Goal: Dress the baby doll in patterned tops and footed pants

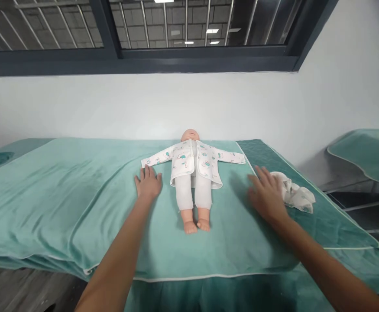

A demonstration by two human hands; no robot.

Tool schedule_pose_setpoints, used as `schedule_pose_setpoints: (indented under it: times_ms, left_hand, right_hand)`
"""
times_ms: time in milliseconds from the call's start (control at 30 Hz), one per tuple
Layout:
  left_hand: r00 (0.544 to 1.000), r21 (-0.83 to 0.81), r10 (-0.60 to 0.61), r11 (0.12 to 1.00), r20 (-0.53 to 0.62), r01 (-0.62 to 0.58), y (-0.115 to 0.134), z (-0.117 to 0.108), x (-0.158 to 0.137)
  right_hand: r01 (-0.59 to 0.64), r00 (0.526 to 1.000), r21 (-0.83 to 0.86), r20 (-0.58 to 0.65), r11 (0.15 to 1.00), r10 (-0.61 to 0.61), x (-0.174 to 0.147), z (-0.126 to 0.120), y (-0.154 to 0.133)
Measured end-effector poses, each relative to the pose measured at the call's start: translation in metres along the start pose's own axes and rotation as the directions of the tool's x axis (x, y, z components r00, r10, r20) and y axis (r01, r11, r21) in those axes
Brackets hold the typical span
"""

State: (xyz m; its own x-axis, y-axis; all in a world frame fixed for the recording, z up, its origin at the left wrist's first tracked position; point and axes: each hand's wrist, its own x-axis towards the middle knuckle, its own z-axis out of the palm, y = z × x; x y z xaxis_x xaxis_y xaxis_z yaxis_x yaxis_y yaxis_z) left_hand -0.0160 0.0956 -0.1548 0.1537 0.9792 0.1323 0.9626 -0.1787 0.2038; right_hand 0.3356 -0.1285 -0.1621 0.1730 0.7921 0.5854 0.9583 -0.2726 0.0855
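From afar I see left hand (148, 184) spread by a cuff (144, 163), right hand (267, 194) spread, blurred. Baby jacket (208, 164): likely soft, light; I'd pinch hems (182, 174).

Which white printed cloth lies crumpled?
The bunched white printed cloth beside the right hand; the white printed jacket on the white-legged doll lies spread, sleeves outstretched.

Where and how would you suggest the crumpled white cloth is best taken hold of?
I'd pinch the crumpled white cloth by its bunched upper folds, coming from above and the left: it lies in a loose heap on the dark green sheet, with folds uppermost, and the open right grip is at its left side.
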Motion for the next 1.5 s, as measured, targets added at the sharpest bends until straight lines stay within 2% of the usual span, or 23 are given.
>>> schedule_pose_setpoints:
  times_ms: [100,200,300,400,500,567,600,700,733,800,900,1000,1067,1100,1167,1267,1333,1400,1500]
  left_hand:
    - [0.999,-0.01,0.034,0.999,0.013,-0.033,-0.004,-0.001,-0.017]
    - [0.997,-0.048,0.082,0.995,-0.017,-0.082,-0.009,-0.003,-0.034]
    - [0.994,-0.145,0.113,0.983,-0.009,-0.113,-0.012,-0.005,-0.05]
    - [0.991,-0.354,0.131,0.929,0.037,-0.11,-0.01,-0.012,-0.061]
    - [0.978,-0.645,0.209,0.75,0.022,-0.146,-0.002,-0.021,-0.07]
    - [0.957,-0.759,0.289,0.621,-0.012,-0.197,0.005,-0.025,-0.074]
    - [0.947,-0.781,0.322,0.585,-0.022,-0.217,0.01,-0.027,-0.075]
    - [0.939,-0.775,0.343,0.582,-0.04,-0.246,0.022,-0.028,-0.08]
    - [0.943,-0.764,0.326,0.593,-0.059,-0.253,0.025,-0.028,-0.081]
    - [0.95,-0.736,0.289,0.616,-0.123,-0.282,0.032,-0.029,-0.082]
    - [0.932,-0.685,0.297,0.636,-0.207,-0.355,0.037,-0.03,-0.082]
    - [0.907,-0.649,0.348,0.638,-0.237,-0.414,0.038,-0.026,-0.08]
    - [0.893,-0.64,0.358,0.626,-0.271,-0.445,0.039,-0.021,-0.079]
    - [0.887,-0.638,0.351,0.618,-0.299,-0.459,0.041,-0.019,-0.078]
    - [0.882,-0.642,0.321,0.604,-0.346,-0.471,0.047,-0.016,-0.075]
    - [0.901,-0.667,0.267,0.607,-0.342,-0.433,0.064,-0.018,-0.069]
    - [0.911,-0.641,0.244,0.649,-0.333,-0.408,0.076,-0.022,-0.064]
    - [0.913,-0.578,0.229,0.715,-0.338,-0.394,0.084,-0.026,-0.061]
    - [0.911,-0.518,0.229,0.763,-0.343,-0.386,0.087,-0.029,-0.057]
  right_hand:
    - [-0.138,0.99,-0.101,-0.022,0.985,0.136,-0.025,-0.022,0.034]
    - [-0.258,0.949,-0.119,0.154,0.959,0.274,-0.036,-0.032,0.065]
    - [-0.251,0.917,-0.074,0.301,0.965,0.261,-0.028,-0.043,0.075]
    - [-0.283,0.913,0.061,0.322,0.957,0.25,-0.004,-0.062,0.059]
    - [-0.386,0.89,0.261,0.359,0.885,0.282,0.027,-0.088,0.025]
    - [-0.382,0.9,0.369,0.357,0.848,0.25,0.044,-0.106,0.0]
    - [-0.387,0.903,0.453,0.364,0.803,0.229,0.05,-0.115,-0.013]
    - [-0.391,0.902,0.63,0.408,0.671,0.142,0.061,-0.134,-0.045]
    - [-0.361,0.907,0.656,0.412,0.663,0.086,0.063,-0.137,-0.052]
    - [-0.239,0.91,0.648,0.41,0.723,-0.066,0.064,-0.135,-0.06]
    - [-0.02,0.857,0.453,0.467,0.891,-0.218,0.061,-0.114,-0.055]
    - [0.122,0.829,0.113,0.534,0.986,-0.164,0.056,-0.086,-0.038]
    - [0.165,0.85,-0.062,0.514,0.984,-0.11,0.052,-0.07,-0.031]
    - [0.178,0.864,-0.083,0.489,0.981,-0.116,0.05,-0.064,-0.031]
    - [0.195,0.886,0.03,0.423,0.98,-0.189,0.049,-0.056,-0.039]
    - [0.186,0.917,0.301,0.289,0.935,-0.275,0.05,-0.048,-0.069]
    - [0.128,0.951,0.387,0.213,0.913,-0.224,0.052,-0.042,-0.093]
    - [0.043,0.98,0.442,0.155,0.896,-0.124,0.054,-0.034,-0.114]
    - [-0.058,0.996,0.527,0.093,0.848,0.01,0.059,-0.019,-0.129]
